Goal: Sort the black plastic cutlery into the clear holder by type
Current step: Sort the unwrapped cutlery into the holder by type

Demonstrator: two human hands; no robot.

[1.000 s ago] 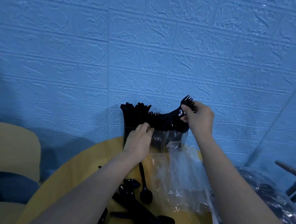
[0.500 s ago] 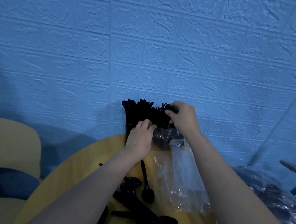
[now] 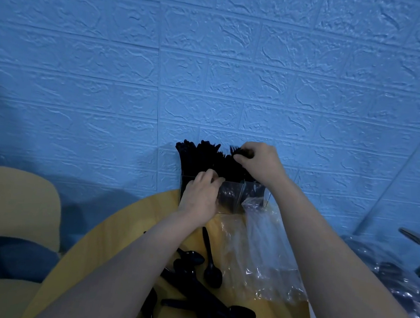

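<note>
From the head view, one clear holder (image 3: 228,199) is seen at the table's (image 3: 125,227) far edge, packed with black cutlery. It is gripped by the left hand (image 3: 200,199). The right hand (image 3: 257,163), lower than before, pinches the forks (image 3: 239,152), apparently over the right compartment. About five spoons (image 3: 212,274) lie nearer.

left hand (image 3: 200,196) grips the clear holder (image 3: 230,199); right hand (image 3: 259,163) pinches black forks (image 3: 240,152) standing inside.

Obstacles: loose black plastic spoons (image 3: 210,266) and crumpled clear plastic bag (image 3: 263,256) cover yellow round table (image 3: 120,229); bare table at left edge.
</note>
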